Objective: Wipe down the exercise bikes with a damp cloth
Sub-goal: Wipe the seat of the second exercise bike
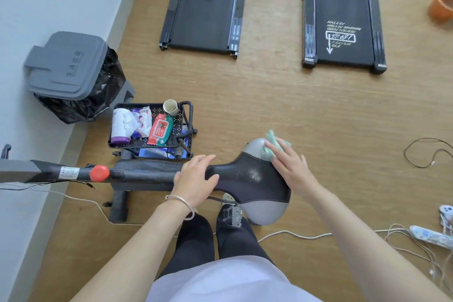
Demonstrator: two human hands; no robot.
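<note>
On the far rear corner of the saddle [250,175], where a grey panel meets the black cover, the cloth [269,140] is shown bunched and partly covered by the right hand [291,167]. The fingers of that hand are laid flat and nearly straight on the cloth, which is pressed down rather than gripped. The saddle's long axis is set across the view, with the narrow nose toward the person's left and the broad rear toward the right. The black cover, on which pale specks are visible, thus lies from the fingers toward the nose and the near edge. The next stroke is therefore judged to be a drag along that axis. The left hand [196,179] is rested over the nose with fingers loosely extended and nothing held, and it is judged to steady the saddle. The right hand is the nearer to the cloth. Beyond the nose, a beam [147,175] bearing a red knob [99,173] is carried leftward. Behind the nose a tray [179,129] holding a wipes pack [160,130] is seen, and left of it stands a lidded bin [67,64].
</note>
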